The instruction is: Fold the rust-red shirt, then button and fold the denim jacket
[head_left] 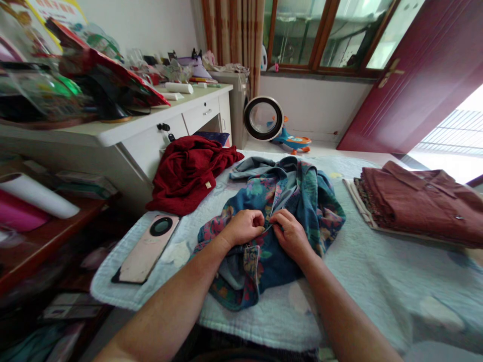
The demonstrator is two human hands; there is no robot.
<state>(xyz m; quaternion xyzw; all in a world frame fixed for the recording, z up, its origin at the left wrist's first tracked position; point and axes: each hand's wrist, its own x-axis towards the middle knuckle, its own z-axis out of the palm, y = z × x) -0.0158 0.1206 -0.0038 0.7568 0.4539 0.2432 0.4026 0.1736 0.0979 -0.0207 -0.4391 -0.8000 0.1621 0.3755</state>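
A blue floral shirt (279,266) lies loosely spread before me, its collar end pointing away and its front edges running down the middle. My left hand (247,226) is closed in a pinch on the front edge of the shirt. Close beside it, my right hand (290,232) pinches the opposite front edge, fingertips nearly meeting those of the left. Whatever small part sits between the fingertips is hidden. A crumpled dark red garment (184,173) rests beyond my left hand, with a small pale tag on it.
A phone (147,249) lies face down at the left on the pale blue quilted cover (362,296). Folded clothes (418,201) are stacked at the right. A cluttered white desk (151,120) stands at the left, a washing machine (236,95) with its round door open behind.
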